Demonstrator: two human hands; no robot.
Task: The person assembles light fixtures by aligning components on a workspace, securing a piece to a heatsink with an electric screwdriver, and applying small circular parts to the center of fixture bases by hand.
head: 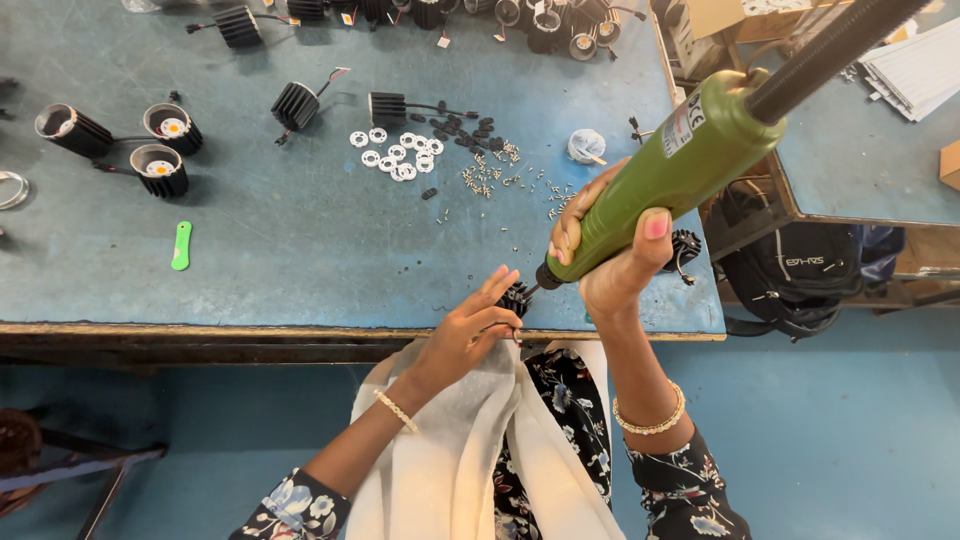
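At the near edge of a blue worktable (300,260), a person's right hand (610,262) is wrapped tight around a green electric screwdriver (665,170), its tip angled down toward seven o'clock onto a small black finned heat sink (515,298). The left hand (468,330) pinches that part, fingers closed on it, though how firmly is hard to judge. At twelve o'clock from the hands lie loose screws (490,175) and white rings (398,155); a green plastic tool (181,245) sits well off at nine o'clock.
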